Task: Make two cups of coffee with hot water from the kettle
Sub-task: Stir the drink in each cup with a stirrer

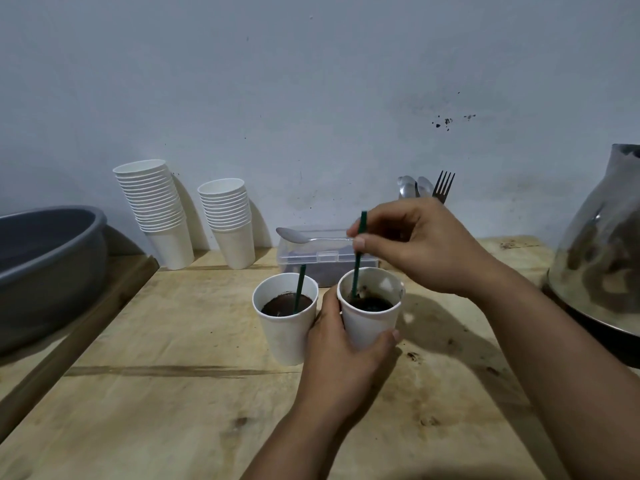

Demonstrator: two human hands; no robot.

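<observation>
Two white paper cups stand side by side on the wooden table [173, 393], both holding dark coffee. My left hand [343, 358] wraps around the right cup [369, 322] from the front. My right hand [415, 244] pinches the top of a green stir stick [357, 258] that dips into that cup. In the left cup [287, 327] a second green stir stick [300, 289] leans by itself, untouched. The metal kettle [602, 247] stands at the right edge of the view, partly cut off.
A clear plastic box [322, 256] with a metal spoon [301, 237] across its lid sits behind the cups. Two stacks of paper cups [159, 209] [228, 220] lean against the wall. Spoons and a fork [443, 187] stand behind my right hand. A grey basin [45, 265] sits at left.
</observation>
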